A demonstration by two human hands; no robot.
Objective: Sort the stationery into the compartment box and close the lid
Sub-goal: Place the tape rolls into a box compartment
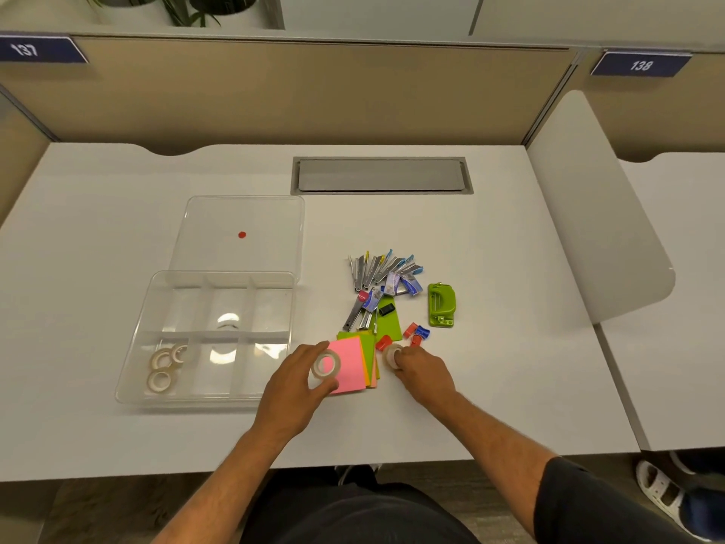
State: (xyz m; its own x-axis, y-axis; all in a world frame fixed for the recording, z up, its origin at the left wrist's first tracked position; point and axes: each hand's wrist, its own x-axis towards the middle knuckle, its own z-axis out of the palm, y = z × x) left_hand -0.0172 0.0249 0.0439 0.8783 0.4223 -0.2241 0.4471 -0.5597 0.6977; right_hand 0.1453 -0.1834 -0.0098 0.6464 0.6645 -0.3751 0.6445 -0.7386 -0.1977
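Clear compartment box [204, 398] sits on the left of the white desk [490, 237], lid off, three tape rolls [164, 367] grouped in its near-left compartment. The clear lid [274, 214] with a red dot lies flat just behind the box, touching its far edge.

Left hand [292, 386] holds a tape roll [326, 365] between thumb and fingers, just right of the box's near-right corner, over the pink sticky notes [351, 376]. Right hand [421, 371] grips a second tape roll [392, 356], fingers curled round it, at the right edge of the note stack.

Behind the notes: a green pad [390, 325] with a black clip [386, 310] on it, small red and blue clips [418, 333] to its right, a fan of staple removers and staple boxes [382, 274] further back, and a green hole punch [441, 306] standing apart on the right.

Room to move: bare desk between box and pile is narrow, but there is open surface to the right of the punch, along the near edge, and left of the box.

A grey cable hatch [380, 175] is set into the desk at the back. Beige partitions [314, 92] wall the desk in, numbered 137 [25, 49] and 138 [641, 65]; a white divider [588, 214] curves along the right side. Plants [196, 7] stand on the ledge behind.
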